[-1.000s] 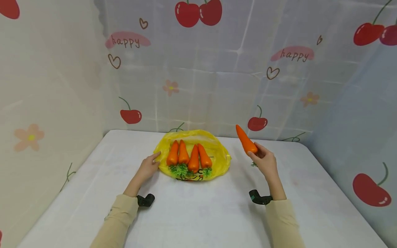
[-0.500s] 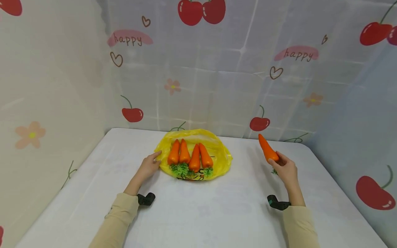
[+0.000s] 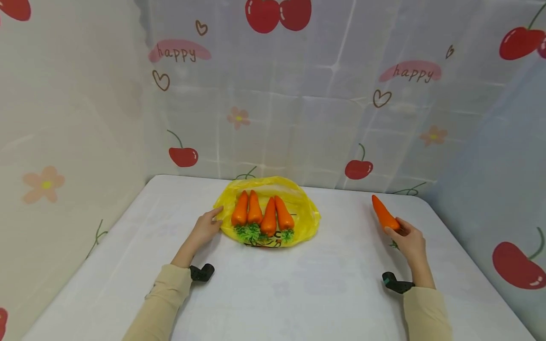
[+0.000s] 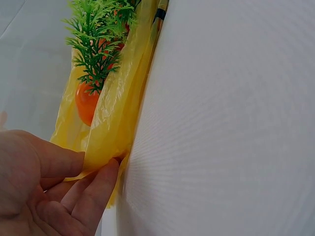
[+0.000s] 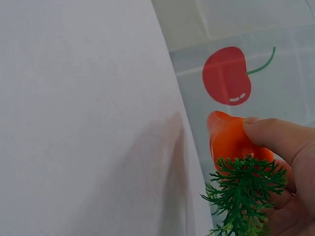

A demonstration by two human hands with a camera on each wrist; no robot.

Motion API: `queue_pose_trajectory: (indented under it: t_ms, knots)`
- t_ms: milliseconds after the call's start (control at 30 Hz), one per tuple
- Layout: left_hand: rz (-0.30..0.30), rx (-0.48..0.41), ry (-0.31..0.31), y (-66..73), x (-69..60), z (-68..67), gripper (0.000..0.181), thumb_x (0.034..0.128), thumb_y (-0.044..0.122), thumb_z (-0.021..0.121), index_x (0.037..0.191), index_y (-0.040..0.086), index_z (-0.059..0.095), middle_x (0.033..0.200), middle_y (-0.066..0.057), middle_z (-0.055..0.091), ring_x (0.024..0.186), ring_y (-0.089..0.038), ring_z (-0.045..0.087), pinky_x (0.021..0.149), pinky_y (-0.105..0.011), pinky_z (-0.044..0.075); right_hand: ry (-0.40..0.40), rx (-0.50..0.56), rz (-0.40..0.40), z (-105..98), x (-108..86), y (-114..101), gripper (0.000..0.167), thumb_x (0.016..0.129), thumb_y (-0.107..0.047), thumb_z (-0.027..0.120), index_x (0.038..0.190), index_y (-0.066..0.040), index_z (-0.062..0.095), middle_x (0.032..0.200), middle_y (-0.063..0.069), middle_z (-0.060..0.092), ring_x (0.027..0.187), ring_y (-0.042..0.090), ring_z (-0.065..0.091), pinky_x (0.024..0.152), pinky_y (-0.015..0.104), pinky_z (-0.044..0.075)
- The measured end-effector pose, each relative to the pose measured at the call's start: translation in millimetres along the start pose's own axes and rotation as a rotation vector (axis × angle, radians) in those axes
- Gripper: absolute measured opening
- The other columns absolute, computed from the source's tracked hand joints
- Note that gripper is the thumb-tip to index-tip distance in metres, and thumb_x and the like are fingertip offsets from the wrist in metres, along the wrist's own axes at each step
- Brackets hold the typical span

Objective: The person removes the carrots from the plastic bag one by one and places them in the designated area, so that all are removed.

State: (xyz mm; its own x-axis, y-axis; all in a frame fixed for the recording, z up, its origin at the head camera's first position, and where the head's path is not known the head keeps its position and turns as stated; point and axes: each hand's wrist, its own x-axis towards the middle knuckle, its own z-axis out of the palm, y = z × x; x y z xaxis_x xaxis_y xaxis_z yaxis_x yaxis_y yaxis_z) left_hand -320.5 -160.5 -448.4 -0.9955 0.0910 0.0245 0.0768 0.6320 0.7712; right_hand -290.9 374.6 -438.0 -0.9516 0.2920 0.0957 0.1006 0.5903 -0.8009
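Note:
A yellow plastic bag (image 3: 306, 215) lies spread on the table, with several orange carrots (image 3: 254, 208) resting on it, their green tops toward me. My left hand (image 3: 204, 230) pinches the bag's left edge; in the left wrist view its thumb and fingers close on the yellow film. Over at the right, my right hand (image 3: 408, 241) grips one more carrot (image 3: 382, 213) near its thick end, the tip pointing away and to the left. The right wrist view shows the leafy green top (image 5: 243, 189) hanging below the hand. That carrot appears just above the tabletop.
A white cloth covers the table (image 3: 281, 293). Behind it and on both sides hang curtains (image 3: 290, 94) printed with cherries, hearts and flowers. A black device (image 3: 202, 273) is strapped to each wrist.
My right hand has carried its carrot to the right, away from the bag, and lowered it toward the table. The left hand keeps its place on the bag's edge.

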Motion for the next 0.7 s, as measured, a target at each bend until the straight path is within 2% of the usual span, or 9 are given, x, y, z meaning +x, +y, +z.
queue_pose_trajectory:
  t_ms: [367,700]
  knots:
    - [0.022,0.001,0.006,0.4,-0.2,0.1,0.047,0.0940,0.002,0.050,0.139,-0.007,0.038,0.138,-0.030,0.036,0.120,-0.044,0.042,0.098,-0.051,0.036,0.011,-0.013,0.050,-3,-1.3,8,0.064,0.094,-0.025,0.057,0.142,0.007,0.029,0.139,0.031,0.035,0.123,0.044,0.036,0.099,0.050,0.034]
    - [0.027,-0.010,0.004,1.3,-2.0,-0.8,0.047,0.0941,0.001,0.049,0.139,-0.008,0.037,0.139,-0.031,0.034,0.119,-0.044,0.044,0.095,-0.050,0.038,-0.010,-0.085,0.036,-9,2.3,20,0.066,0.095,-0.029,0.055,0.141,0.009,0.028,0.137,0.034,0.034,0.121,0.047,0.035,0.099,0.056,0.030]
